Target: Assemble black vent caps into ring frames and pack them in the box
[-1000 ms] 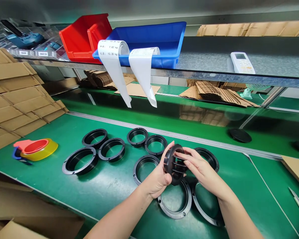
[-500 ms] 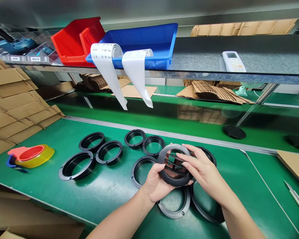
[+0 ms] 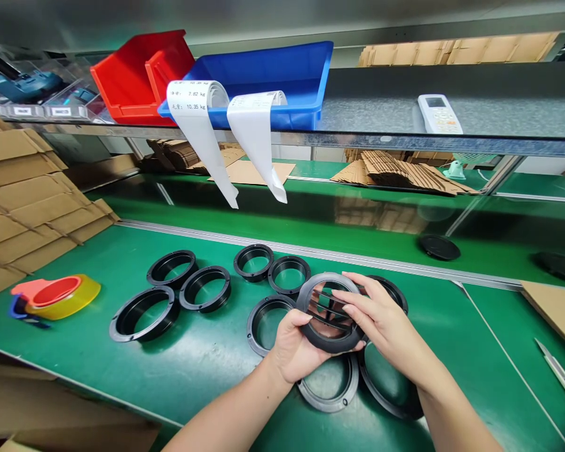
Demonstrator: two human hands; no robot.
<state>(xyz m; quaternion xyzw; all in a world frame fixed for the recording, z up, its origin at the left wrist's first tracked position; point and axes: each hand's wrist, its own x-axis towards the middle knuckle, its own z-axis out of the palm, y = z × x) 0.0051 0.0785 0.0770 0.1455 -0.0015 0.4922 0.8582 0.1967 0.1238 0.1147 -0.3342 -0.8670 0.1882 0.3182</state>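
Observation:
Both hands are on a round black air vent [image 3: 330, 339] with thin slats across its opening, raised above the green workbench. My left hand [image 3: 297, 348] grips its lower left rim, the thumb on the front and the fingers underneath. My right hand [image 3: 381, 317] holds the right side, some fingertips resting over the slats. Behind and below the vent lie several black flanged rings, among them a ring [image 3: 327, 405] partly hidden by the vent and a ring [image 3: 263, 300] partly covered by my left hand.
More black rings [image 3: 205, 289] lie at left centre. A tape dispenser with yellow tape [image 3: 82, 298] sits farther left, beside stacked cardboard [image 3: 32, 194]. A utility knife [image 3: 562, 376] is at right. On the shelf stand a red bin [image 3: 136, 75], a blue bin [image 3: 287, 69] with label rolls, and a remote [image 3: 439, 114].
The view has shifted very slightly. Both hands keep their hold on the air vent in nearly the same place, with its slats showing a little more clearly.

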